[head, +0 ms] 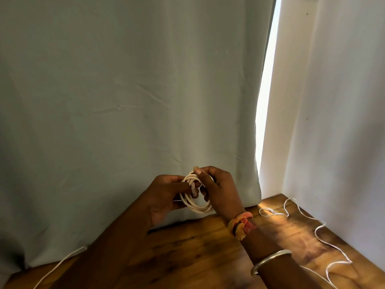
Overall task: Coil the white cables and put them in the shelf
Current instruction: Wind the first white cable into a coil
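hands (164, 197) (221, 190) gripping cable coil (196, 207), loose cable (318, 227) on table (198, 249)

We saw the left hand (164, 196) and the right hand (221, 190) raised close together in the middle, fingers curled, both gripping the cable coil (196, 207) between them.

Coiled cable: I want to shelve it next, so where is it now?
In the head view, the coiled cable sits just below centre, held between the left hand and right hand, in front of the grey curtain.
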